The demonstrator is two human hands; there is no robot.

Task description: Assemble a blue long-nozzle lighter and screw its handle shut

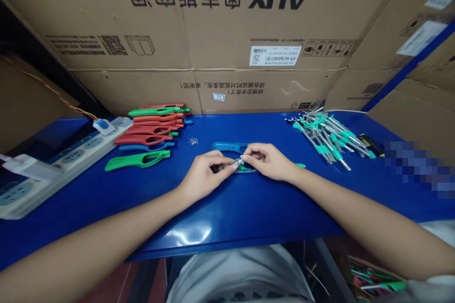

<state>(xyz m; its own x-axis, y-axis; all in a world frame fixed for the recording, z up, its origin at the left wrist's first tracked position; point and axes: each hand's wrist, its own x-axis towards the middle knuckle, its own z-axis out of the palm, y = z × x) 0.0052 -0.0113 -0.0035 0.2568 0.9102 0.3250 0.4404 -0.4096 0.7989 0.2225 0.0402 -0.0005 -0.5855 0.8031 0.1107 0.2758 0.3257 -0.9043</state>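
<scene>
Over the middle of the blue table, my left hand (206, 173) pinches a small silvery, see-through part (235, 163) between thumb and fingers. From the other side, my right hand (267, 161) closes its fingertips on a whitish bit at that part's right end. Exactly what the part is cannot be made out. Just behind the hands lies a blue plastic lighter-handle shell (227, 147), partly covered by my right hand. Something green shows beneath the fingers, and a teal tip (300, 165) sticks out right of my right wrist.
Left on the table (199, 218) lie red, green and blue handle shells (151, 128) and small screw-like pieces (193, 141). Metal tubes with teal parts (327, 137) are heaped right, near a dark screwdriver (369, 144). A power strip (71, 165) and cardboard wall (213, 57) border the table.
</scene>
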